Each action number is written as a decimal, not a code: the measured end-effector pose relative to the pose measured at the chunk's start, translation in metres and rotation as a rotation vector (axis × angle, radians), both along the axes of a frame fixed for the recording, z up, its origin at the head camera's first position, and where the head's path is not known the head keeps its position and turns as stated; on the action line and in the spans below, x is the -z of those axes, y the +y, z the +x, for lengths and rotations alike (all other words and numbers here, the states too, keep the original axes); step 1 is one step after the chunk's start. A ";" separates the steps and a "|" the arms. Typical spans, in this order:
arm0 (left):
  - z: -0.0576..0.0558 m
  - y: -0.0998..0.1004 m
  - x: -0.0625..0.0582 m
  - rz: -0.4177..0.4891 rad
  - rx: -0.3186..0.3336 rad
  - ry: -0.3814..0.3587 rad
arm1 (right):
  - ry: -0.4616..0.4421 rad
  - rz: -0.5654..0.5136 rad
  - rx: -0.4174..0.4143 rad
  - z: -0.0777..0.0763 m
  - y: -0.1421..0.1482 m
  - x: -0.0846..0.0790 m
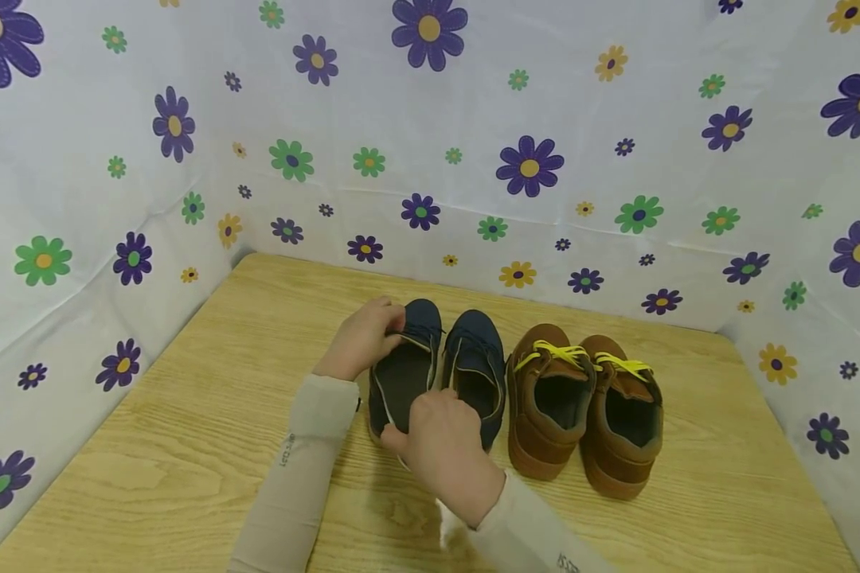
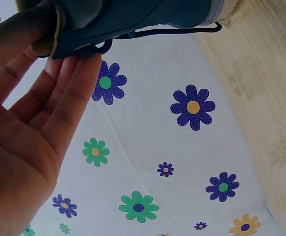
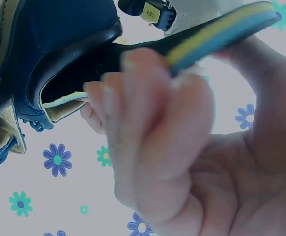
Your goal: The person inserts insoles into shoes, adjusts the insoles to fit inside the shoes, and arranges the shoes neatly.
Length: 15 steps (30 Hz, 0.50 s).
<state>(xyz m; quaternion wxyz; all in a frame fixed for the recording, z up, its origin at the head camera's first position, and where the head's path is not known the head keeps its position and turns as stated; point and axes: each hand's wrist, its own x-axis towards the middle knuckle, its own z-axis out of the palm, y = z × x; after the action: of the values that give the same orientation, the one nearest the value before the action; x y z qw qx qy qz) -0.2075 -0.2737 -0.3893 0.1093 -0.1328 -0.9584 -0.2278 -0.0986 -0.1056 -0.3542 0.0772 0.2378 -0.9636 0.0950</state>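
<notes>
A navy shoe (image 1: 424, 317) with thin dark laces stands at the left of the row. My left hand (image 1: 364, 338) pinches the side of its opening; in the left wrist view that hand (image 2: 30, 132) has its fingers against the upper (image 2: 143, 17). My right hand (image 1: 447, 438) is over the heel end and pinches a dark insole (image 1: 401, 378). The right wrist view shows the insole's layered yellow and blue edge (image 3: 231, 32) between the thumb and curled fingers, its other end still inside the shoe. The second navy shoe (image 1: 478, 342) stands just right, partly covered by my right hand.
Right of the navy pair, two brown shoes (image 1: 545, 442) with yellow laces (image 1: 559, 351) stand side by side. Everything rests on a wood-grain table (image 1: 208, 382). White flower-print cloth (image 1: 373, 87) rises behind it and along both sides.
</notes>
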 end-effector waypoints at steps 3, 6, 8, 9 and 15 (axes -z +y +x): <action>0.000 -0.001 0.000 0.004 0.004 0.001 | 0.001 -0.028 -0.005 -0.003 -0.003 0.000; 0.001 -0.001 -0.001 0.006 0.007 -0.002 | -0.007 -0.036 0.004 -0.007 -0.006 0.001; 0.000 -0.001 -0.001 0.003 0.008 -0.004 | -0.007 -0.038 0.014 -0.011 -0.008 0.004; 0.000 -0.001 -0.001 0.003 0.008 -0.005 | -0.010 -0.043 0.020 -0.014 -0.009 0.005; 0.000 -0.001 0.000 0.000 0.007 -0.012 | -0.077 -0.086 0.043 -0.031 -0.017 0.012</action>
<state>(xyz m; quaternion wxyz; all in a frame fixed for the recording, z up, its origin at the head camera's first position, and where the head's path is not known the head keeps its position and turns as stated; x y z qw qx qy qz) -0.2077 -0.2747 -0.3897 0.1025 -0.1348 -0.9586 -0.2290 -0.1291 -0.1223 -0.3663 0.0520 0.2098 -0.9657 0.1437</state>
